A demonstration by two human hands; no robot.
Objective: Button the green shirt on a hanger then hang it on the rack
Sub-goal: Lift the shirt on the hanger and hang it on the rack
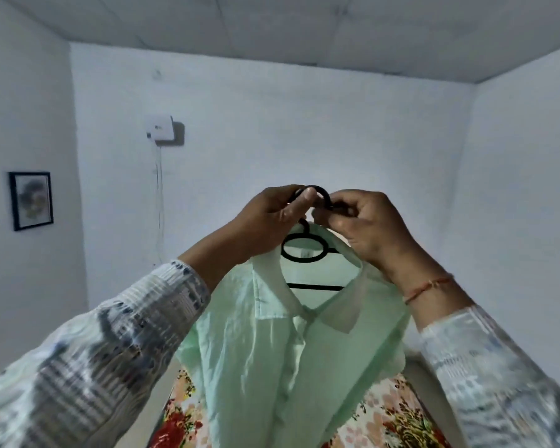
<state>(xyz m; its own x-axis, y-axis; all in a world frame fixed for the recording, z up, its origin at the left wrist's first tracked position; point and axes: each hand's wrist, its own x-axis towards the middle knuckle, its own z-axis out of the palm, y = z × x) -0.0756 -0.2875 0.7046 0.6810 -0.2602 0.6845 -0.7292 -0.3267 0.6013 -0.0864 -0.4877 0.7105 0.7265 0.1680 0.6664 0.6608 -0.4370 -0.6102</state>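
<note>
**White room, one shirt held high**

We face white walls [304,124] bearing one framed picture [31,200] at nine o'clock and one white box [160,129] at ten o'clock. At centre hangs one green shirt [272,350] on one black hanger [301,258], its front edges meeting below the collar. Our two hands meet at the shirt's twelve o'clock. The left hand [272,218] curls its fingers round the hanger's hook, and the right hand [369,231] pinches the hook's tip. One floral cloth [178,425] lies at six o'clock.
</note>
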